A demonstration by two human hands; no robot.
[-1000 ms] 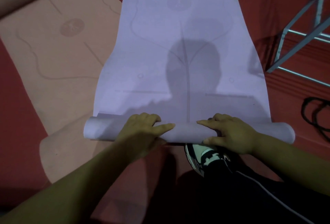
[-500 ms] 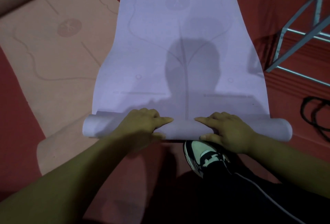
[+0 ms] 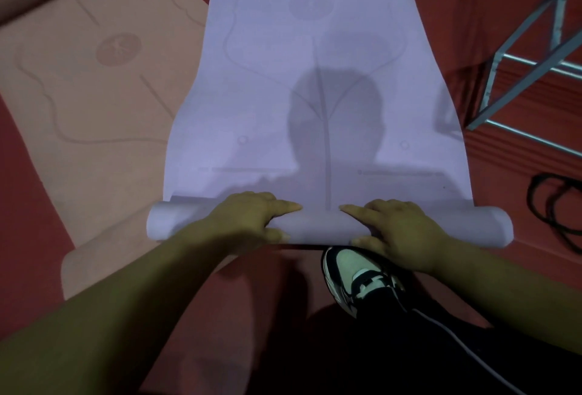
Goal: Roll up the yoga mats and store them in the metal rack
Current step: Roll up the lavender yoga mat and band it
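Gripping the rolled end of the lavender mat (image 3: pixel 315 104), I am wrapping my left hand (image 3: pixel 250 221) and right hand (image 3: pixel 401 234) over it, thumbs tucked nearside.

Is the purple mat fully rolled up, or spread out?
Partly rolled: the purple mat has a thin roll under the left hand and right hand; the rest lies flat on the floor.

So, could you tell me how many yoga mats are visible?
2: lavender mat, partly rolled, centre; peach mat, lying to its left. Others may be out of frame.
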